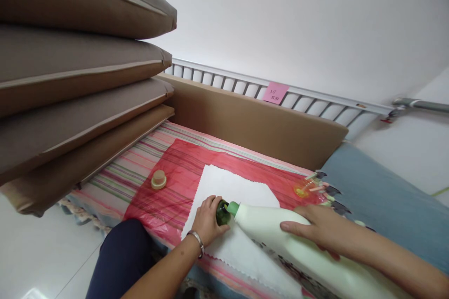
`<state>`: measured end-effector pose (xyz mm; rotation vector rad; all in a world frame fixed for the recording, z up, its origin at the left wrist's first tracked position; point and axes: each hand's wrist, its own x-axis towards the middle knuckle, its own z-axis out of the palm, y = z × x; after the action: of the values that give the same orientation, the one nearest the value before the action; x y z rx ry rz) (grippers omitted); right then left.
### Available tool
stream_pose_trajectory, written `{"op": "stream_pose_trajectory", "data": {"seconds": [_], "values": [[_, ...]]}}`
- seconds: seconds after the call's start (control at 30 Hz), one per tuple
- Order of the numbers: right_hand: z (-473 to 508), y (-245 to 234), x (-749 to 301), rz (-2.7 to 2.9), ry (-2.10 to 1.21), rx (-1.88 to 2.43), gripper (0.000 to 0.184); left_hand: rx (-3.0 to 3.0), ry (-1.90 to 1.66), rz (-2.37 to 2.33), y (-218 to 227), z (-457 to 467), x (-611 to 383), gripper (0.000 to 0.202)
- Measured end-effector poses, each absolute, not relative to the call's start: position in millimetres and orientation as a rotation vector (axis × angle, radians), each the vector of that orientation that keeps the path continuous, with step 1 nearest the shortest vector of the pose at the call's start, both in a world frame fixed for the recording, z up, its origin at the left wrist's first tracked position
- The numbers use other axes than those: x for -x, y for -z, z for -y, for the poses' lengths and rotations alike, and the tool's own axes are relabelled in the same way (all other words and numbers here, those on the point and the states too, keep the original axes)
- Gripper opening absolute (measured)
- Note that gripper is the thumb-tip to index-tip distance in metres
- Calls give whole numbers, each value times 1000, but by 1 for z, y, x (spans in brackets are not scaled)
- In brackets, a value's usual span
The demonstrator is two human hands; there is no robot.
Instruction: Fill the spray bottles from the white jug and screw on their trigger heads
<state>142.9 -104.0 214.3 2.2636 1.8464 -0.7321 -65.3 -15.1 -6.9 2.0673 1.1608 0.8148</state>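
Observation:
My left hand (208, 220) is closed around a small dark green glass container (222, 213) on a white cloth (224, 186) with zigzag edges. In my right hand (321, 229) is a large pale green plastic bottle (261, 218), tipped nearly on its side. Its green spout (233, 209) points left and meets the mouth of the green container; whether any liquid is flowing I cannot make out. Further left, a cream and tan stopper-like cap (159, 179) stands by itself on a red plastic sheet (182, 163).
Beyond the cloth, near the right arm, a clear container with yellow inside (301, 188) sits beside several brush-like tools (321, 188). Stacked brown cushions (84, 56) rise at the left. A brown board (245, 126) leans on a white radiator (217, 78) bearing a pink note (275, 92).

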Motion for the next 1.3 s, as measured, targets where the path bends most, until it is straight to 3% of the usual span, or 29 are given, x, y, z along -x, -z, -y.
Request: {"op": "stream_pose_trajectory", "data": {"seconds": [1.3], "values": [[98, -229, -125, -1771, 751, -2282, 35, -2073, -844, -1161, 13, 12, 63, 80]]}}
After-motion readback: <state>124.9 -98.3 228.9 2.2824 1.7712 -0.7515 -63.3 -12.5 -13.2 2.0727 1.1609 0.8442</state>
